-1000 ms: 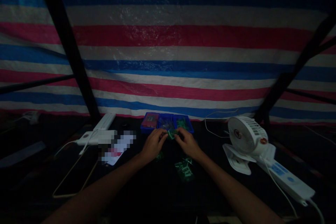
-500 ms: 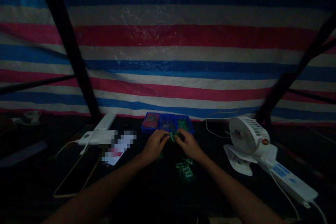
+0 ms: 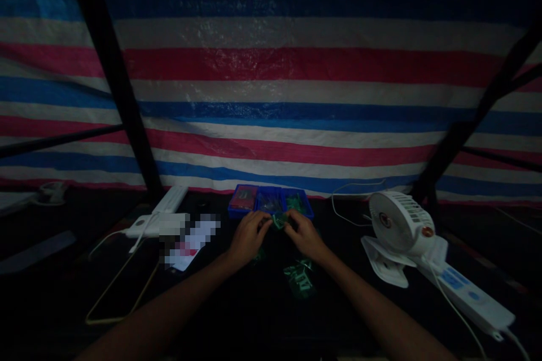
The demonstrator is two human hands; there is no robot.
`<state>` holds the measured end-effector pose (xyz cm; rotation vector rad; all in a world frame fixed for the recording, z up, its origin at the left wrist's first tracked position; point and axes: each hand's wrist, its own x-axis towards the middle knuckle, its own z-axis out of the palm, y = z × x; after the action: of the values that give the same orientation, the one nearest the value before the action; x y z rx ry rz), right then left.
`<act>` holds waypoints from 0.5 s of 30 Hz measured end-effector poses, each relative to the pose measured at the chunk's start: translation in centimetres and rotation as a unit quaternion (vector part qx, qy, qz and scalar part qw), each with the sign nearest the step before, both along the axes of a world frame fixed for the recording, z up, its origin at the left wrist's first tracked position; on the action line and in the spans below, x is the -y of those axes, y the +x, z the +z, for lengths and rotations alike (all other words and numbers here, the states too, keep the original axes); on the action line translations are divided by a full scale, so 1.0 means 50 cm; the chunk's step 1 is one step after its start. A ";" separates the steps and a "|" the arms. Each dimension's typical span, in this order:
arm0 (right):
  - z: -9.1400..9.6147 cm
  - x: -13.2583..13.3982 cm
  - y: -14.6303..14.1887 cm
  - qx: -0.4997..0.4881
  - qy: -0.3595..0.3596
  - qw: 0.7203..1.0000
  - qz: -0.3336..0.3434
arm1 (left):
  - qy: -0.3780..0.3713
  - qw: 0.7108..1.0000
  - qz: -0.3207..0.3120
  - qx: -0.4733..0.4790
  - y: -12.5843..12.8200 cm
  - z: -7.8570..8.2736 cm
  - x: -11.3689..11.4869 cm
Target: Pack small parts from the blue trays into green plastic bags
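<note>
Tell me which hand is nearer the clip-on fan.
Right: the right hand is apart from the clip-on fan, to its left; the left hand is farther left.

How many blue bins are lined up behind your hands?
3. The blue bin on the left holds something red, the middle blue bin something clear, the right blue bin green pieces. All three sit side by side.
</note>
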<state>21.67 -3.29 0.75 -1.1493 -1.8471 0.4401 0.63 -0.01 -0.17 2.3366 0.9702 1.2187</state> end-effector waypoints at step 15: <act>0.001 0.004 0.006 0.002 0.009 1.000 -0.009 | -0.003 0.999 0.036 0.014 0.000 -0.004 -0.009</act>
<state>21.99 -3.49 0.81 -1.1539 -1.8386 0.4097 0.64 0.44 -0.35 2.2912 1.0561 1.2713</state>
